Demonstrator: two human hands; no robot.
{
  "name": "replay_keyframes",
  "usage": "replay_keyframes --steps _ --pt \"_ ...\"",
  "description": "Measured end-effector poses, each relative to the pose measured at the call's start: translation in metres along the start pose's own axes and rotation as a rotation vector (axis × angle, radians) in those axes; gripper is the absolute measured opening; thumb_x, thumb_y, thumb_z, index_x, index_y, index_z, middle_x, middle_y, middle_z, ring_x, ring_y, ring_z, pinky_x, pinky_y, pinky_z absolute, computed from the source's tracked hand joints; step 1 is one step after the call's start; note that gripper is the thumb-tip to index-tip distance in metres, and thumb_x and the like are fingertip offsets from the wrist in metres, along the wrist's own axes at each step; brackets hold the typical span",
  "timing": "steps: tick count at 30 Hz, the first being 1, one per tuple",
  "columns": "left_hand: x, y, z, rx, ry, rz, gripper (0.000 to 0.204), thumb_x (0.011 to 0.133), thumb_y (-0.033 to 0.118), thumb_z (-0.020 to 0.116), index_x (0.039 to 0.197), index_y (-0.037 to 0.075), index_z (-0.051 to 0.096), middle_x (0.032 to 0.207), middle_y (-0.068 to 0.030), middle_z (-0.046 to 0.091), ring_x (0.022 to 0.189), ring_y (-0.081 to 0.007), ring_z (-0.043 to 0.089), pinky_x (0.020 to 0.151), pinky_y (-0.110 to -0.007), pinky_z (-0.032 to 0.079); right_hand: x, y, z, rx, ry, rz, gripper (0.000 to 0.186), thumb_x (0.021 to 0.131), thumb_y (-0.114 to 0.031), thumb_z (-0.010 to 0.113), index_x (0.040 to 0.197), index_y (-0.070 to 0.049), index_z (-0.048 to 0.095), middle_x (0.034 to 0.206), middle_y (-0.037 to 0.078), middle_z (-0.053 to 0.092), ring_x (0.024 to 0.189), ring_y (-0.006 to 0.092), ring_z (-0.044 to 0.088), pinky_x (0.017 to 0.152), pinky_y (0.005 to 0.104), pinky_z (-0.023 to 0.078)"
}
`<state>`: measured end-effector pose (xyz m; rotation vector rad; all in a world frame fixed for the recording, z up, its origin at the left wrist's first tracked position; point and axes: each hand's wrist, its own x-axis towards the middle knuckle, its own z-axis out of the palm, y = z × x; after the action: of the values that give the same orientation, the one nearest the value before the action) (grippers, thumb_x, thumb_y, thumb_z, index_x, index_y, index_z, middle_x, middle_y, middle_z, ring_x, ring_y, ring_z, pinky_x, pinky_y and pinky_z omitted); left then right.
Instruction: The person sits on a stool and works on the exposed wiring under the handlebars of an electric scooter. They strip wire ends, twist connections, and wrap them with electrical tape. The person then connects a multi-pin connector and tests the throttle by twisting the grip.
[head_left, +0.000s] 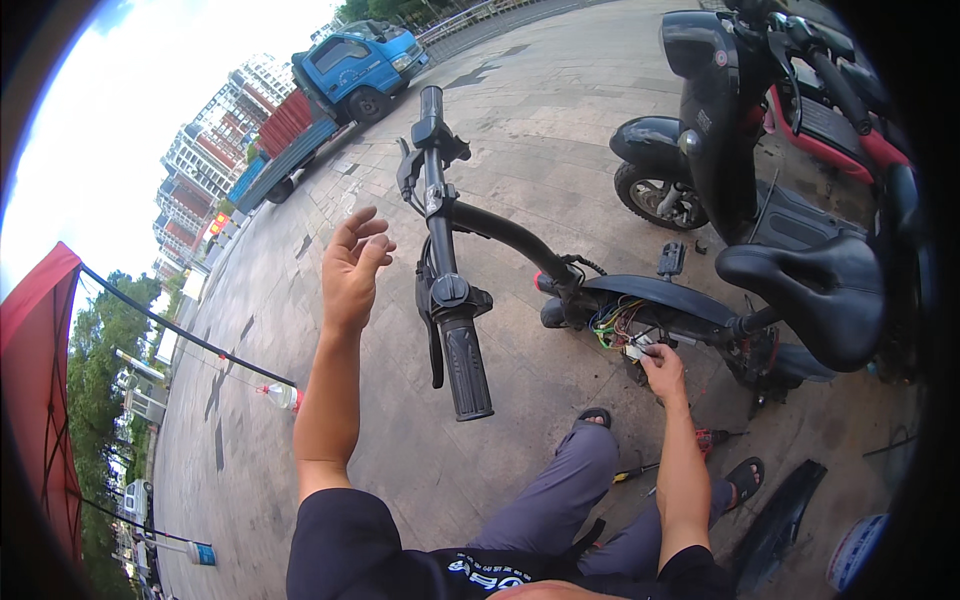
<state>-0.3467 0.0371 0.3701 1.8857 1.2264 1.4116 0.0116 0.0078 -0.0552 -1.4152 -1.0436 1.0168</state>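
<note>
My left hand [352, 268] is raised to the left of the handlebar [437, 235] of a black electric bike. Its fingers are loosely bent and apart, with nothing in them. Lower down, my right hand [664, 374] pinches a white connector [636, 350] at the side of the bike's frame. A bundle of coloured wires [617, 322] spills out of the opened frame beside it. The black rubber grip [467, 368] points toward me. To the right of the wires stands the black saddle [815, 292]. Fine detail of the connector is too small to make out.
A red power drill [712, 438] and a screwdriver [634, 472] lie by my feet. A loose black cover [780, 520] and a white bucket [856, 550] are at the lower right. A black scooter [715, 140] stands behind. A blue truck [350, 65] and red canopy [40, 340] are left.
</note>
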Motion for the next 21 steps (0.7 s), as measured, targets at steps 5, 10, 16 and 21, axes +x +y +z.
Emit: replay_keyframes --steps 5,10,16,21 --pt "-0.045 0.008 -0.007 0.082 -0.077 0.106 0.048 0.088 0.007 0.066 0.133 0.0 0.05 0.122 -0.0114 0.057 0.098 -0.0145 0.059 0.087 -0.029 0.049 -0.005 0.019 0.006 0.242 -0.031 -0.032 0.029 0.088 -0.003 0.066 0.116 0.002 0.058 0.11 0.01 0.065 0.1 0.0165 0.065 0.087 0.0277 0.053" --pt "-0.078 -0.004 -0.015 0.026 -0.171 0.097 0.048 0.084 0.003 0.068 0.129 0.001 0.053 0.124 -0.0114 0.054 0.097 -0.0152 0.059 0.084 -0.029 0.05 -0.005 0.031 0.003 0.191 0.016 -0.066 0.03 0.088 -0.003 0.066 0.117 0.001 0.058 0.108 0.01 0.066 0.1 0.0158 0.065 0.087 0.0277 0.052" --pt "-0.1 -0.006 -0.008 -0.05 -0.179 0.262 0.052 0.082 0.005 0.07 0.131 0.001 0.054 0.126 -0.0159 0.052 0.093 -0.0179 0.063 0.08 -0.03 0.053 0.004 0.018 0.0 0.061 0.081 -0.019 0.028 0.088 -0.008 0.067 0.114 0.001 0.061 0.098 0.009 0.069 0.09 0.0133 0.065 0.08 0.0262 0.052" --pt "-0.111 0.019 0.008 -0.13 -0.281 0.429 0.051 0.079 0.008 0.078 0.126 0.001 0.058 0.128 -0.019 0.052 0.103 -0.0238 0.061 0.081 -0.032 0.055 0.01 0.014 0.001 0.028 0.078 0.071 0.028 0.089 -0.008 0.067 0.114 0.001 0.061 0.103 0.005 0.065 0.093 0.0123 0.063 0.081 0.0267 0.051"
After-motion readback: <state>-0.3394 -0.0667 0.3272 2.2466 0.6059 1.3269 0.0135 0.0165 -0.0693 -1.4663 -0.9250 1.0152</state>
